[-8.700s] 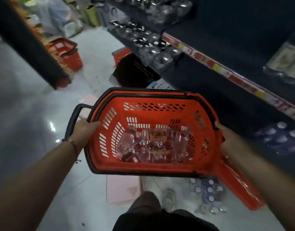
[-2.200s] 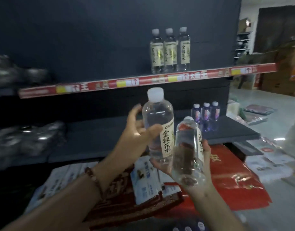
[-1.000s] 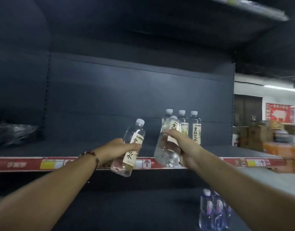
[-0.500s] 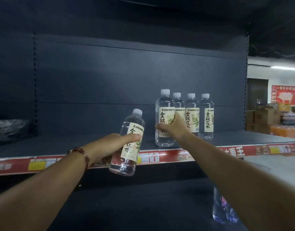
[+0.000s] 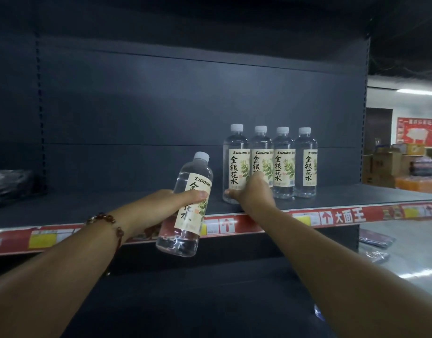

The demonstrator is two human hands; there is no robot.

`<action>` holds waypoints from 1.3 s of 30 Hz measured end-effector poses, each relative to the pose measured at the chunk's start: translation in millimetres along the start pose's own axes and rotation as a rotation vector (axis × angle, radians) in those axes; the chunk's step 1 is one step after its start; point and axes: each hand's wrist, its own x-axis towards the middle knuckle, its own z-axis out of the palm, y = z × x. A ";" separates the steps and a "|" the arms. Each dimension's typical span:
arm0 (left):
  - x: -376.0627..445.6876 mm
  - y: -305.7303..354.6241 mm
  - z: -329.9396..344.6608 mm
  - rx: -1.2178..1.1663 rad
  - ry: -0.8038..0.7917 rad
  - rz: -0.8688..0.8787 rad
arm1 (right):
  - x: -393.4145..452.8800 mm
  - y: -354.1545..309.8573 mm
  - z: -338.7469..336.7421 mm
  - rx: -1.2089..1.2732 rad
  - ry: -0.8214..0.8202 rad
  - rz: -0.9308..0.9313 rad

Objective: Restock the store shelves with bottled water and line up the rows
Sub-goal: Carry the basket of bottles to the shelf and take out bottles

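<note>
Half a second ago my right hand (image 5: 252,191) was wrapped higher up on the leftmost bottle (image 5: 235,164), over its label; it has since slid down to the base, and the bottle now stands upright on the dark shelf (image 5: 112,206) as the left end of a row of four, touching its neighbour. The row has moved right and grown larger in view as my head came closer. My left hand (image 5: 175,203) has barely changed.

My right arm reaches forward across the red price strip (image 5: 344,217) on the shelf's front edge. The thumb lies against the bottle's lower left side and the fingers curl round its right, between it and the next bottle, so the hand grips the base lightly; how tightly I cannot tell.

My left arm stretches in from the lower left, a beaded bracelet (image 5: 107,223) on the wrist. That hand is closed round the middle of a second bottle (image 5: 185,206), thumb lying across the label. This bottle is in the air in front of the shelf edge, tilted with its white cap leaning up and to the right, just left of the row and not touching it.

The other three bottles (image 5: 283,164) stand upright side by side, labels forward, close to the shelf's right end. Cardboard boxes (image 5: 385,164) sit stacked beyond the shelving on the right.
</note>
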 end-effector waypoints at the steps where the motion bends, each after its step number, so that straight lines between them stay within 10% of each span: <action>1: 0.3 -0.2 0.0 -0.004 0.001 -0.002 | 1.1 -0.3 2.9 -0.009 0.008 -0.007; 24: -0.8 13.5 -5.6 -0.068 0.042 -0.058 | -10.3 5.6 12.6 -0.167 0.177 -0.160; 39: 89.0 39.3 4.1 -0.048 0.540 0.078 | -11.1 11.3 13.1 -0.287 0.190 -0.240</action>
